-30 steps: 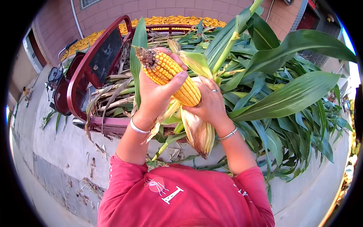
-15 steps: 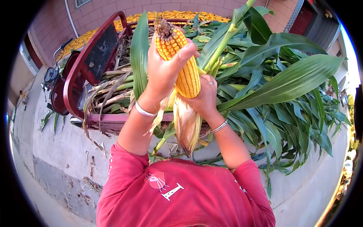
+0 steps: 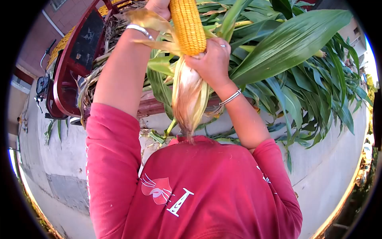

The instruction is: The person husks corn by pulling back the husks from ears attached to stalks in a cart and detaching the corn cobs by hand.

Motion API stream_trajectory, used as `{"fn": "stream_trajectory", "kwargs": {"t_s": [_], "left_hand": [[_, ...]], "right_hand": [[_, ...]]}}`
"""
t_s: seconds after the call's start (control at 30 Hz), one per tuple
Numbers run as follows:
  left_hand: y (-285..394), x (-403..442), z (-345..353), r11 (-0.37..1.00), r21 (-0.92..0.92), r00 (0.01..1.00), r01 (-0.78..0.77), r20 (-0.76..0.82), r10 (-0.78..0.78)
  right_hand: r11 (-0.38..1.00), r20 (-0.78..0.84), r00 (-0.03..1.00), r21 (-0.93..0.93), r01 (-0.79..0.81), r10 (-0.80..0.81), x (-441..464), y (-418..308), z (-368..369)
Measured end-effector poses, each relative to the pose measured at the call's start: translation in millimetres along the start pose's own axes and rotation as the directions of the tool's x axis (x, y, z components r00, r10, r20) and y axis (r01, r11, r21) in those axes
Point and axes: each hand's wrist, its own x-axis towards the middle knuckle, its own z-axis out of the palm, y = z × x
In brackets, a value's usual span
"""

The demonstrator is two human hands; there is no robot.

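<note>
Standing on the left, a red cart frame (image 3: 57, 89) holds a dark panel (image 3: 85, 42); grey concrete ground (image 3: 65, 155) lies nearer you. Next right, your left forearm, with a silver bracelet (image 3: 140, 31), stretches to the far side. Your left hand (image 3: 160, 7) is cut by the top edge, just beside the corn ear (image 3: 188, 30); can't tell what your left fingers do. Ear: yellow, husked, roughly upright, mid-scene, far end out of view. Dry husk strips (image 3: 151, 22) fan out left of it. Below it a pale husk (image 3: 189, 89) hangs toward your red shirt (image 3: 207, 179). Your right hand (image 3: 211, 61) is closed around the top of that husk, at the ear's near end. Right of that: one broad green leaf (image 3: 292, 44), then heaped green leaves (image 3: 314, 93).
</note>
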Motion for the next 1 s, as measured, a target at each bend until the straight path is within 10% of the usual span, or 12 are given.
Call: {"fn": "stream_trajectory", "kwargs": {"t_s": [0.03, 0.17, 0.43, 0.57, 0.77, 0.9, 1.0], "left_hand": [[-10.8, 12.3, -20.7, 0.989, 0.018, 0.988, 0.148, -0.044, -0.147], [-27.2, -4.9, -25.7, 0.993, -0.104, 0.985, -0.060, -0.168, 0.042], [-29.7, -27.5, -3.1, 0.972, -0.233, 0.999, -0.004, 0.045, 0.015], [-42.3, -58.7, 62.7, 0.944, -0.209, 0.931, -0.253, 0.212, 0.297], [-90.1, -110.5, 179.1, 0.565, 0.154, 0.448, -0.810, 0.786, 0.427], [-126.3, -109.2, 221.2, 0.782, 0.125, 0.506, -0.610, 0.822, 0.263], [-157.7, -128.2, 255.8, 0.580, -0.082, 0.125, -0.810, 0.943, 0.308]], "right_hand": [[1.000, 0.005, 1.000, -0.010, -0.007, 0.007, -3.6, -3.6, -3.7], [0.998, 0.011, 0.999, 0.056, 0.038, -0.039, -3.5, -5.9, -14.0], [1.000, 0.099, 0.995, -0.010, -0.024, 0.025, -15.6, -3.6, -45.3], [0.995, 0.119, 0.990, -0.079, -0.063, 0.072, -35.7, 4.0, -83.5], [0.952, -0.081, 0.969, -0.181, -0.245, 0.234, -78.6, 31.8, -138.3], [0.905, -0.214, 0.927, -0.233, -0.355, 0.308, -102.9, 45.0, -180.5], [0.867, -0.266, 0.895, -0.261, -0.424, 0.357, -124.8, 50.8, -201.2]]}}
